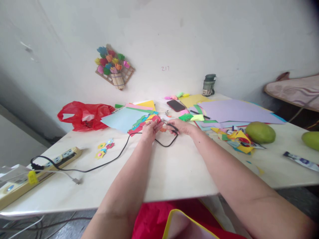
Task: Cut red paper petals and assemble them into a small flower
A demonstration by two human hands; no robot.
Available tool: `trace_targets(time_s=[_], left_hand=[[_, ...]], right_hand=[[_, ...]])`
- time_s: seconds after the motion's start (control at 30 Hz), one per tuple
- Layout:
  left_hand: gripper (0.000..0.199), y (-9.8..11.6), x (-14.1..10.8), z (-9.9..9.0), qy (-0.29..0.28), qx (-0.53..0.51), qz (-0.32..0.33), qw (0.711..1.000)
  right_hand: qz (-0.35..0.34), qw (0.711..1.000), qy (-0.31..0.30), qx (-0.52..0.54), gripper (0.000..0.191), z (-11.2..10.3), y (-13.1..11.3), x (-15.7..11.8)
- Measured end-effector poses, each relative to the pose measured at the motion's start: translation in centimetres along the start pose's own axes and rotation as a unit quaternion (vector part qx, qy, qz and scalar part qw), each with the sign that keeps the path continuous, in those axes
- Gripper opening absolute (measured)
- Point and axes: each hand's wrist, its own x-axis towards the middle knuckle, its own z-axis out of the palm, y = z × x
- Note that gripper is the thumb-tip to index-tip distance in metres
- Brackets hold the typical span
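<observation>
Toward the far middle of the smooth, pale counter (pixel 179 172), your left hand (pixel 149 130) closes its fingers on a piece of red paper (pixel 156 119), while your right hand (pixel 181 126) is curled round the black handles of the scissors (pixel 175 128), whose blades point at the paper. The red piece looks matte and thin, its outline partly hidden by your fingers. Just beside it fan wavy-edged strips (pixel 137 124) in green, blue and red, overlapping a flat light blue sheet (pixel 122 120). To your left lie small petal-edged paper flowers (pixel 100 154) with round centres, beyond them a crinkled, glossy red plastic bag (pixel 77 114). On your right you have a broad lilac sheet (pixel 231 111), a loose heap of coloured scraps (pixel 243 141) and a smooth, rounded green fruit (pixel 260 132). The blue-and-white tube (pixel 301 161) carries printing too small to read, as does the pale label on the dark green bottle (pixel 208 85). Reddish handwriting (pixel 165 68) on the wall seems to read "217".
</observation>
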Motion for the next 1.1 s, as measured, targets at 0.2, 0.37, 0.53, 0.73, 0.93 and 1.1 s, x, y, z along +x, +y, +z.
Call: trace_targets(time_s=[0.2,0.37,0.53,0.73,0.93,1.1], left_hand=[[0.022,0.09,-0.06,0.17,0.008,0.004,-0.004,1.000],[0.022,0.07,-0.06,0.18,0.008,0.002,-0.004,1.000],[0.021,-0.01,0.02,0.10,0.001,0.000,0.001,1.000],[0.020,0.07,-0.06,0.24,0.009,-0.004,-0.005,1.000],[0.020,0.14,-0.13,0.42,0.015,-0.005,-0.010,1.000],[0.022,0.07,-0.03,0.35,0.014,-0.002,-0.008,1.000]], right_hand=[[-0.006,1.000,0.004,0.010,0.032,0.02,0.17,0.17],[-0.004,1.000,0.010,0.007,0.032,0.11,0.28,0.26],[0.004,1.000,0.012,0.003,0.031,0.23,-0.04,0.04],[0.006,1.000,0.012,-0.005,0.030,0.25,-0.31,-0.16],[0.003,1.000,0.018,-0.009,0.028,0.30,-0.22,-0.17],[0.001,1.000,0.020,-0.004,0.029,0.34,-0.44,-0.37]])
